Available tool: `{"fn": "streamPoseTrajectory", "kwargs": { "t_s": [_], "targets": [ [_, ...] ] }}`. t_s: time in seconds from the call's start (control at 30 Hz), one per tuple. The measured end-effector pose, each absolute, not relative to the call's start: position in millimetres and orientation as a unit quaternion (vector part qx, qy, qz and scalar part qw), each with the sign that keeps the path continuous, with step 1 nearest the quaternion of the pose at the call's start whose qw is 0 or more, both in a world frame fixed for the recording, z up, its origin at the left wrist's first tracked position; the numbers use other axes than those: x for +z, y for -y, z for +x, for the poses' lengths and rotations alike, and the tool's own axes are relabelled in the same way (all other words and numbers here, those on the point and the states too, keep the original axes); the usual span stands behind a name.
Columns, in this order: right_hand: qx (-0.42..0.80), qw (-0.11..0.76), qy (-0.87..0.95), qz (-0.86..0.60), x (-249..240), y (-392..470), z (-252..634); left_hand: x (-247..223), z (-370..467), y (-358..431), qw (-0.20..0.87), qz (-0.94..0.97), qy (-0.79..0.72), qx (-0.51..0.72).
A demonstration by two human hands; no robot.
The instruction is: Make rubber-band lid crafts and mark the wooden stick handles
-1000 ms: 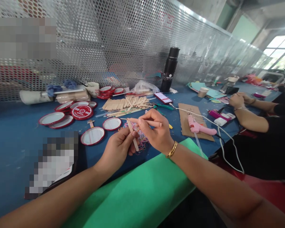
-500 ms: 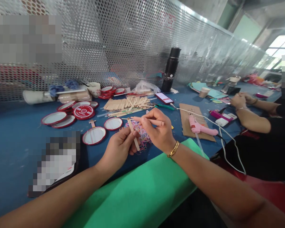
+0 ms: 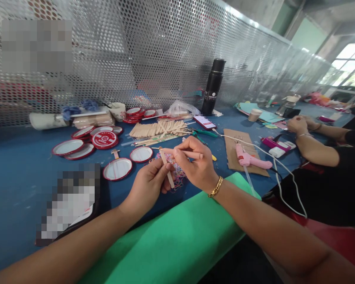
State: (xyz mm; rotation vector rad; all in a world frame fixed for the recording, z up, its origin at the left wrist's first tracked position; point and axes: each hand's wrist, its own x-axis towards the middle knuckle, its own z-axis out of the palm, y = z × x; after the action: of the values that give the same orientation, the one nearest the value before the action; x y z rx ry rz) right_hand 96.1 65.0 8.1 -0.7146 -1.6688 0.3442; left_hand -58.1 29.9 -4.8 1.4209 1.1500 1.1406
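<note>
Flat wooden stick (image 3: 170, 180) is in the left hand (image 3: 150, 176), tilted, top end leaning slightly left, pinched between thumb and fingers over the desk (image 3: 14, 177). Right hand (image 3: 195, 163) is clamped on a pinkish pencil-like tool (image 3: 192, 154), tip pointing left at the stick's top end; can't tell if they actually touch. Tangle of multicolored thread (image 3: 180, 176) sits just behind and below both hands. Left of the hands: two red-rimmed lids, the near lid (image 3: 117, 169) and the far lid (image 3: 141, 154), white insides up. Farther left, a cluster of more lids, one with its red printed top (image 3: 104, 139) up. Beyond the hands: pile of wooden sticks (image 3: 156, 129), then phone (image 3: 205, 122) with screen lit, black bottle (image 3: 213, 88) upright behind it, near the perforated metal screen (image 3: 171, 51). Right side: pink glue gun (image 3: 250, 158) lying on cardboard (image 3: 230, 138). Far right, a co-worker's hands (image 3: 298, 124) are together over the desk. Green cloth (image 3: 171, 236) spans the near side under the right forearm.
</note>
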Motion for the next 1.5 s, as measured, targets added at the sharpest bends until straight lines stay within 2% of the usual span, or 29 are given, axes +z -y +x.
{"fn": "streamPoseTrajectory", "kwargs": {
  "t_s": [0.2, 0.77, 1.07, 1.3, 1.5],
  "targets": [
    [0.182, 0.610, 0.703, -0.317, 8.1, -64.6, 96.4, -5.6, -58.7, -30.5, 0.476, 0.582, -0.469, 0.462],
    [0.151, 0.608, 0.716, -0.307, 7.6, -66.7, 96.2, -6.6, -58.0, -31.8, 0.472, 0.585, -0.475, 0.459],
    [0.253, 0.605, 0.705, -0.271, 7.5, -65.5, 96.9, -1.9, -58.6, -30.3, 0.478, 0.573, -0.479, 0.462],
    [0.245, 0.617, 0.687, -0.295, 4.2, -64.7, 92.9, 0.1, -60.4, -30.8, 0.438, 0.571, -0.494, 0.488],
    [0.173, 0.629, 0.709, -0.267, 4.6, -66.1, 91.4, -2.2, -61.6, -35.3, 0.432, 0.580, -0.505, 0.470]
  ]
}}
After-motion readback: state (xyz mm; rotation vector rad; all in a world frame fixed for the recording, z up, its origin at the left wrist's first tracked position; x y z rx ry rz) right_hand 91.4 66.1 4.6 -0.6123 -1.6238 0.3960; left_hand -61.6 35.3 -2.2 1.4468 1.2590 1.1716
